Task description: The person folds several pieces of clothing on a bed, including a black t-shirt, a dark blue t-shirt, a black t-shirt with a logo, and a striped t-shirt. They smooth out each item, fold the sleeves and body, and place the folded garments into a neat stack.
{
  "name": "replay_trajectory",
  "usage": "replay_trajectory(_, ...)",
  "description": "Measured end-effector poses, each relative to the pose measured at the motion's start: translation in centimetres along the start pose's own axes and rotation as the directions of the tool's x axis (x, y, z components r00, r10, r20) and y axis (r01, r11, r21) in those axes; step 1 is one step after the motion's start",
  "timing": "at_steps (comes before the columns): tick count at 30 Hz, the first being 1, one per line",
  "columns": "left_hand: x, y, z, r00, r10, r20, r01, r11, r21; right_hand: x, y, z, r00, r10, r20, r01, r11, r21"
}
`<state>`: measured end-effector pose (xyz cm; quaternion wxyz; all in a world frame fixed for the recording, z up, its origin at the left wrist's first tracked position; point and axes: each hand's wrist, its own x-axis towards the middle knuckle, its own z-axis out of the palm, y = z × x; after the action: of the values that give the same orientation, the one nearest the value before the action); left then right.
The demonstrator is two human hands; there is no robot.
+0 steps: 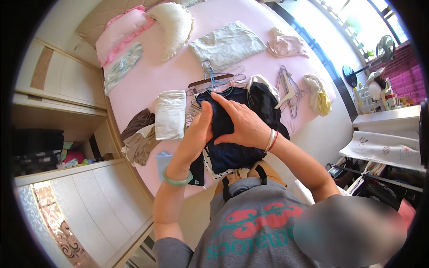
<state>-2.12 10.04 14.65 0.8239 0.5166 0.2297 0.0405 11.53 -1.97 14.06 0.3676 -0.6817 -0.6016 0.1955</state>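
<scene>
I'm mid-fold: my left hand [199, 129] pinches the dark navy garment [228, 134] at its edge, my right hand [243, 125] lies flat, open, pressing it on the pink bed [147, 78]. A folded white cloth [170, 114] sits left of my left hand. Next calls for a smooth, even crease.

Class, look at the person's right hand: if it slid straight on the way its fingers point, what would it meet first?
Probably the left hand: the right hand lies flat on the dark blue garment, fingers pointing at it, nearly touching. Beyond lies the folded white cloth.
</scene>
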Motion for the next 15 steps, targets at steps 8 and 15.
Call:
replay_trajectory(8,0.5,-0.1,-1.8,0.946,0.321,0.049,-0.322,0.910,0.262,0.7,-1.7,-5.4,0.996,0.070,-0.064,-0.053,0.970,0.238)
replay_trajectory(15,1.4,0.8,-4.4,0.817,0.392,0.422,-0.450,-0.024,0.893,0.2,0.0,-11.8,0.938,0.326,-0.115,-0.269,0.897,0.351)
